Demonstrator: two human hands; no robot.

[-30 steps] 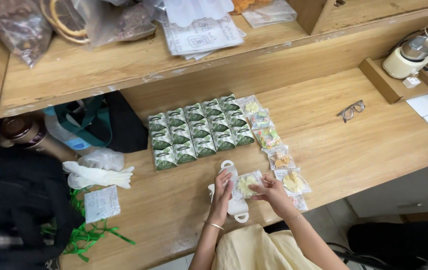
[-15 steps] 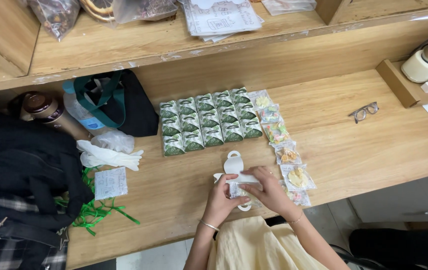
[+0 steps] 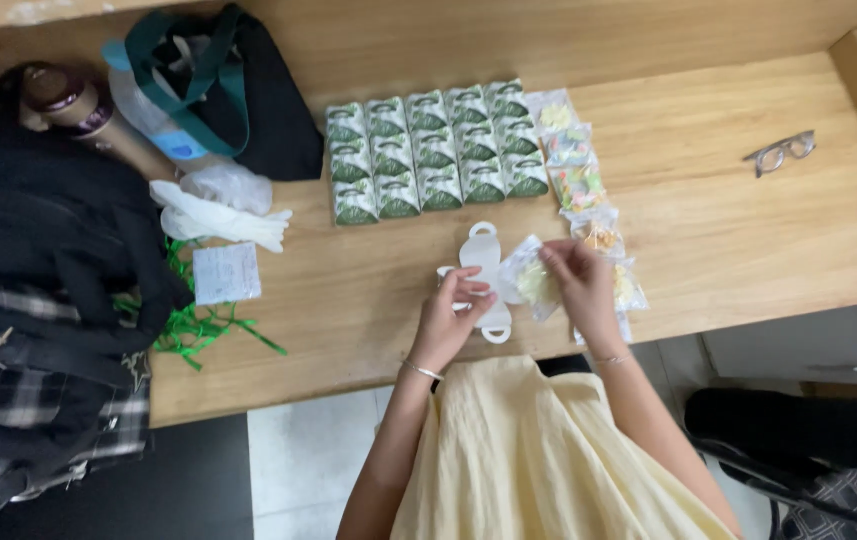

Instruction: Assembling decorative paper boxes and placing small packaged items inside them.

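A pale wooden surface is seen from above, with a raised wooden ledge behind it. Nearest the viewer, a flat white die-cut box blank with looped handles lies at the surface's front edge. It is pressed down by the left hand, whose fingers lie curled on it without closing round it. A small clear packet with yellowish contents is pinched in the grip of the right hand and held over the blank's right side. Half a second ago both hands were bunched together over the blank; now they are parted and the packet is lifted into plain view, so the filling stage appears to have been reached, though the blank is still unfolded.

Just beyond the right hand, a column of similar clear packets runs back along the surface. Beside it, green-and-white folded boxes are ranked in three tight rows. To the left are seen a white glove, a small paper slip and green ribbon. Farther off lie a pair of spectacles and a dark bag.
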